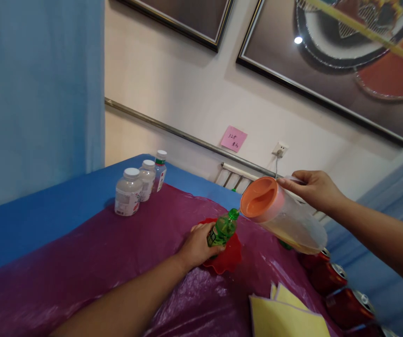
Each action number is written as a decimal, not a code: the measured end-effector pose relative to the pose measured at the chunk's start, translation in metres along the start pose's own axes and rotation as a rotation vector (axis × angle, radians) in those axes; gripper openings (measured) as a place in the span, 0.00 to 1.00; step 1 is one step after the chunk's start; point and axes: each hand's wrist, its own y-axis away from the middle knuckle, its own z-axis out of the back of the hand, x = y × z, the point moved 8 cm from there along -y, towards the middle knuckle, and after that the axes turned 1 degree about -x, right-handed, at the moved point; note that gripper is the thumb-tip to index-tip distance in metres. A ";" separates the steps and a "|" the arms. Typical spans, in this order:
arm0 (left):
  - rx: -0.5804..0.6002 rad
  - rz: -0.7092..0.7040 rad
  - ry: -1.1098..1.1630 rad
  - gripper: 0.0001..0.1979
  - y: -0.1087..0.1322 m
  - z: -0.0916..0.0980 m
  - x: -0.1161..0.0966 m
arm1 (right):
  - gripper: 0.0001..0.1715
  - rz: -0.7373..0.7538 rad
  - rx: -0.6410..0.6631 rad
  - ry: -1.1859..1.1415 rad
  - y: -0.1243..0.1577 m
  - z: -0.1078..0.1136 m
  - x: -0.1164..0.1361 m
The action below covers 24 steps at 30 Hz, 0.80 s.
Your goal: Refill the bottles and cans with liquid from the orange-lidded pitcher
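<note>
My left hand (201, 241) is wrapped round a green plastic bottle (225, 227), its neck uncapped and pointing up. Beneath the bottle lies a red scalloped dish (231, 257), partly hidden by the hand. My right hand (313, 187) grips the handle of a clear pitcher (296, 224) with an orange lid (260, 199). The pitcher is tilted so that its lid end hangs right beside the bottle's mouth. Some yellowish liquid shows low in the pitcher. Whether a stream runs between the two is too small to tell.
Several white-capped bottles (128, 192) stand at the back left of the table. Yellow cloths (285, 316) lie at the front right, and several red cans (350, 304) line the right edge. Purple sheeting (117, 262) covers the blue tabletop (47, 215). A wall socket (280, 149) is behind.
</note>
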 end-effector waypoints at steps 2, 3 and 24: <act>-0.002 0.001 -0.009 0.27 0.000 0.000 0.001 | 0.39 0.003 0.004 -0.002 0.000 0.000 0.001; -0.003 -0.003 -0.012 0.26 0.000 0.000 0.001 | 0.39 0.004 0.006 -0.004 0.000 -0.001 0.001; -0.005 -0.003 -0.009 0.26 0.000 -0.001 0.001 | 0.38 -0.029 0.026 -0.011 -0.001 -0.007 -0.008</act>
